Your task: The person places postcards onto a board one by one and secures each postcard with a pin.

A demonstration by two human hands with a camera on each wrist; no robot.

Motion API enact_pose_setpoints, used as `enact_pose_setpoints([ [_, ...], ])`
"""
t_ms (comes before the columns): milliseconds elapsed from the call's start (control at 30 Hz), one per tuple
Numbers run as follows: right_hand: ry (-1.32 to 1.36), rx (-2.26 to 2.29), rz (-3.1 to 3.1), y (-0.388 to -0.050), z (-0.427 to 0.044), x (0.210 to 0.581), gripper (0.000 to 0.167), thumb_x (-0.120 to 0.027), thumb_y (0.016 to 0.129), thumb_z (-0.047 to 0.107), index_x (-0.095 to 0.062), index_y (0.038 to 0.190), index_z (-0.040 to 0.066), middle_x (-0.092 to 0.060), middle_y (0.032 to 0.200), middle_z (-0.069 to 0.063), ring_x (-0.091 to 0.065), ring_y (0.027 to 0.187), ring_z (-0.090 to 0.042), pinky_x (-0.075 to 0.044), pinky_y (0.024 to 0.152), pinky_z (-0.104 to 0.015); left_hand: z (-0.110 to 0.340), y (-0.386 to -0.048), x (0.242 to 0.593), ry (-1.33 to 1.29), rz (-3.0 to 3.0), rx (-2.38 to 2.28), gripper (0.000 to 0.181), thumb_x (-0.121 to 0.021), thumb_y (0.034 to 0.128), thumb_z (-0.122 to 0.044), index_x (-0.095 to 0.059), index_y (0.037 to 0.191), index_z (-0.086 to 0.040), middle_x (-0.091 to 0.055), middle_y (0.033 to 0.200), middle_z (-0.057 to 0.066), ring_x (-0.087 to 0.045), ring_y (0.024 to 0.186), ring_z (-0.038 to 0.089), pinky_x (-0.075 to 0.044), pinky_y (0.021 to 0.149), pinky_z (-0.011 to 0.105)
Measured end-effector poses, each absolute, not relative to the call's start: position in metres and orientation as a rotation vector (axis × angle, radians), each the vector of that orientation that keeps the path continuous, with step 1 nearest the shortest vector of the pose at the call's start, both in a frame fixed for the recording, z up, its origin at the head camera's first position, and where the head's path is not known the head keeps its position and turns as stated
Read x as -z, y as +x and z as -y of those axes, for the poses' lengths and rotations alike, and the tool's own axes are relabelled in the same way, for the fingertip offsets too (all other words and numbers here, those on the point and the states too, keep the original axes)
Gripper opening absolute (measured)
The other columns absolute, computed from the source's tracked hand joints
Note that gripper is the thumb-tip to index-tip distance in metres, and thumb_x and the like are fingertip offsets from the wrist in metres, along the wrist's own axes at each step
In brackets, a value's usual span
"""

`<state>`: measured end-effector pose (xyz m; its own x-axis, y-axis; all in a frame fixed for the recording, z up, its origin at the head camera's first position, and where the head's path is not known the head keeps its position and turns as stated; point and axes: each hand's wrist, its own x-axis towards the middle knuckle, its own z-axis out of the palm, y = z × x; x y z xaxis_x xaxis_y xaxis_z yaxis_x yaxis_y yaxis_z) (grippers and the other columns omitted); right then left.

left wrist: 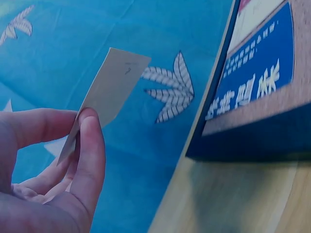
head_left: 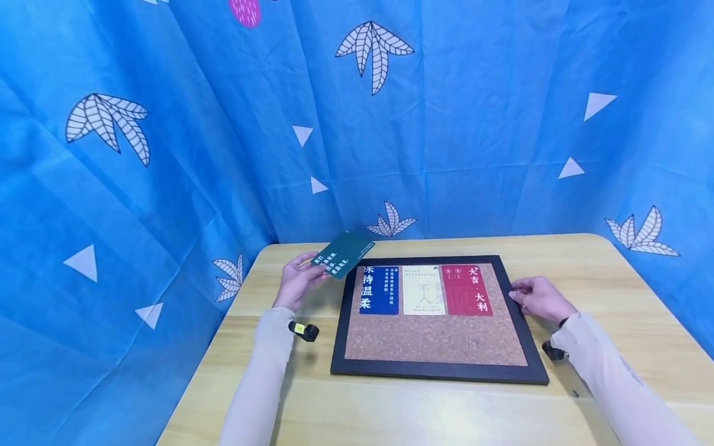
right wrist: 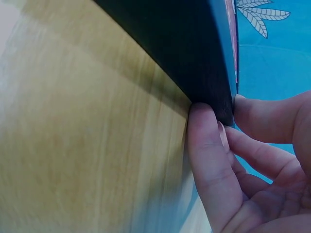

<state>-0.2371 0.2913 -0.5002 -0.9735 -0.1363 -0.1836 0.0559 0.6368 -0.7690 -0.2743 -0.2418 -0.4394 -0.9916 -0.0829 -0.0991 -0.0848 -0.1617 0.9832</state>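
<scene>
My left hand (head_left: 297, 282) pinches a dark green card (head_left: 350, 249) with white lettering, tilted above the board's upper left corner. In the left wrist view the card's plain pale back (left wrist: 114, 82) shows, with a small mark near one end. On a cork board (head_left: 435, 339) with a black frame (head_left: 440, 370) lie three cards side by side: a blue one (head_left: 379, 303), a cream one (head_left: 414, 303) and a red one (head_left: 460, 303). At the frame's right side, my right hand (head_left: 541, 298) grips the edge between thumb and fingers, clearer in the right wrist view.
The board lies on a light wooden table (head_left: 446, 412). Blue patterned cloth (head_left: 474, 124) hangs behind the table and along its left side. A small dark round thing (head_left: 575, 393) sits on the tabletop near the right forearm.
</scene>
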Motion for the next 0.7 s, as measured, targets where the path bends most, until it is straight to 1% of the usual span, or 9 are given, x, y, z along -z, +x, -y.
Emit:
enact_pose_setpoints([
  [133,-0.058,1.243,-2.641,-0.235,-0.292,0.501,0.048,-0.053,0.106,0.013,-0.046,0.141,-0.02,-0.065,0.115,-0.029,-0.064,0.082,-0.016,-0.058,0.066,-0.027,0.231,-0.27,0.434,-0.142,-2.034,-2.347,0.056,-0.067,0.0921,0.01,-0.051,0.145,0.003,-0.071,0.094,0.002,-0.073,0.073,0.009,-0.062,0.073,0.021],
  [200,-0.057,1.242,-2.646,-0.236,-0.292,0.501,0.048,-0.053,0.106,0.013,-0.047,0.141,-0.02,-0.064,0.116,-0.03,-0.065,0.084,-0.017,-0.058,0.067,-0.027,0.227,-0.269,0.433,-0.115,-2.051,-2.317,0.056,-0.068,0.0918,0.01,-0.051,0.145,0.003,-0.072,0.094,0.001,-0.073,0.074,0.009,-0.063,0.074,0.022],
  [267,-0.057,1.236,-2.65,-0.235,-0.291,0.502,0.048,-0.053,0.106,0.013,-0.047,0.14,-0.02,-0.064,0.117,-0.031,-0.065,0.085,-0.017,-0.058,0.068,-0.027,0.223,-0.267,0.433,-0.1,-2.068,-2.281,0.057,-0.069,0.0914,0.009,-0.052,0.145,0.002,-0.072,0.095,0.001,-0.074,0.076,0.01,-0.063,0.077,0.024],
  [400,-0.049,1.229,-2.647,-0.235,-0.291,0.502,0.048,-0.052,0.107,0.014,-0.047,0.14,-0.019,-0.065,0.116,-0.029,-0.065,0.084,-0.017,-0.058,0.067,-0.027,0.217,-0.265,0.433,-0.068,-2.103,-2.21,0.055,-0.072,0.091,0.005,-0.055,0.143,0.0,-0.072,0.102,0.005,-0.074,0.083,0.011,-0.063,0.088,0.032],
  [467,-0.05,1.228,-2.647,-0.236,-0.291,0.502,0.048,-0.052,0.107,0.014,-0.047,0.141,-0.019,-0.065,0.115,-0.028,-0.064,0.082,-0.017,-0.058,0.066,-0.027,0.214,-0.264,0.434,-0.047,-2.125,-2.176,0.054,-0.072,0.0912,0.004,-0.057,0.142,-0.002,-0.071,0.105,0.007,-0.074,0.085,0.012,-0.062,0.09,0.035],
  [600,-0.057,1.241,-2.645,-0.236,-0.291,0.502,0.048,-0.052,0.107,0.014,-0.047,0.141,-0.019,-0.066,0.112,-0.026,-0.063,0.078,-0.016,-0.056,0.063,-0.027,0.21,-0.261,0.434,0.011,-2.155,-2.108,0.054,-0.073,0.0912,0.002,-0.058,0.143,-0.003,-0.072,0.112,0.011,-0.074,0.09,0.014,-0.063,0.088,0.032],
  [700,-0.066,1.245,-2.643,-0.237,-0.29,0.501,0.048,-0.052,0.107,0.013,-0.047,0.141,-0.02,-0.066,0.112,-0.027,-0.063,0.079,-0.016,-0.057,0.063,-0.027,0.207,-0.259,0.435,0.06,-2.146,-2.076,0.056,-0.074,0.0904,0.002,-0.057,0.143,-0.003,-0.072,0.115,0.013,-0.074,0.091,0.014,-0.063,0.086,0.029],
])
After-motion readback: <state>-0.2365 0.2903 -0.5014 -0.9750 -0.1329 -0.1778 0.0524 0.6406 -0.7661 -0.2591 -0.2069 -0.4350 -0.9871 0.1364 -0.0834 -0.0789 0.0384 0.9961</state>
